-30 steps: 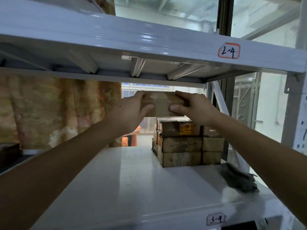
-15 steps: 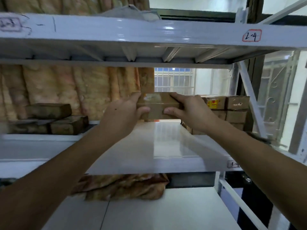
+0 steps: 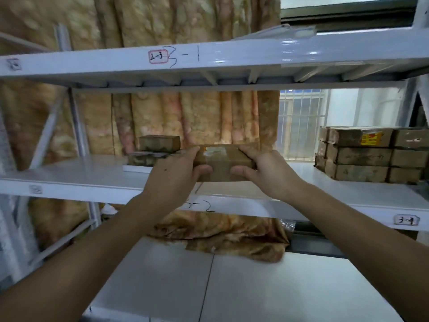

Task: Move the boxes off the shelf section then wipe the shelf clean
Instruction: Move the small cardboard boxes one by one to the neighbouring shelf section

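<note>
1. White metal racking fills the view, with a patterned orange curtain hanging behind it.
2. On the middle shelf, a stack of brown boxes stands well to the right of the held box, still to be cleared.
3. A smaller pile of moved boxes sits just left of and behind the held box.
4. The held cardboard box hovers over the middle shelf; a second ago it was above the right stack, so it has been carried leftward, nearly to the pile.
5. The left hand and right hand clasp its ends, fingers over the top, thumbs on the front.
</note>
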`<state>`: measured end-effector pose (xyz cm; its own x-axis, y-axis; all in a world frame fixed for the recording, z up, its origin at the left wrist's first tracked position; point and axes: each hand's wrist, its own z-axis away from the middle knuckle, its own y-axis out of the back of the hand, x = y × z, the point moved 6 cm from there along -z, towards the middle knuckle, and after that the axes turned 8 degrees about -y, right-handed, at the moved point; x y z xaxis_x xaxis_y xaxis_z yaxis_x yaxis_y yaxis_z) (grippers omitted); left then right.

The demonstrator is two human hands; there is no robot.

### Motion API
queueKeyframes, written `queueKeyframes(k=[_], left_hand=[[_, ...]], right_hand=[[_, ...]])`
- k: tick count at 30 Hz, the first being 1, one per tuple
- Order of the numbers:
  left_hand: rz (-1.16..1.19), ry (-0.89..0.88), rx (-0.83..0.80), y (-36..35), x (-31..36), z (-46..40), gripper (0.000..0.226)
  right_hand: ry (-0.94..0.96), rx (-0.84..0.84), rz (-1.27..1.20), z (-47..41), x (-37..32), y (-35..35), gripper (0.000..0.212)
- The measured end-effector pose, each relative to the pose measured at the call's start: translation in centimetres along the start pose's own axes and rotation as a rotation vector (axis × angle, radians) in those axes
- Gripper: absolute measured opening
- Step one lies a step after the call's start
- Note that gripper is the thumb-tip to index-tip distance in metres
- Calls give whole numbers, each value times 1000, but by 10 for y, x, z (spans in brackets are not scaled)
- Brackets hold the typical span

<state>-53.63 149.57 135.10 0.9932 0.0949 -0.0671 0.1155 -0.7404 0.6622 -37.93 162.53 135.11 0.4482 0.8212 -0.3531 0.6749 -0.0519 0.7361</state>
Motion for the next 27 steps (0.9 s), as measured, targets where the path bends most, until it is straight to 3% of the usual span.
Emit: queueKeyframes(k=[8,12,16,27], left_hand=[[31,96,2,20,-139,43,54],[60,99,-13,14,-202,49,50],[91,114,-32,-5,-250,46,49],[215,99,9,-78,-336,-39,47]], right_hand=[[76,9,96,-52,-109,-87,65],[39,-10,-18,-81,-142,-139,60],[13,-44,23,-117,-153,-182,74],[-27,63,78,-213,-127,-220,62]])
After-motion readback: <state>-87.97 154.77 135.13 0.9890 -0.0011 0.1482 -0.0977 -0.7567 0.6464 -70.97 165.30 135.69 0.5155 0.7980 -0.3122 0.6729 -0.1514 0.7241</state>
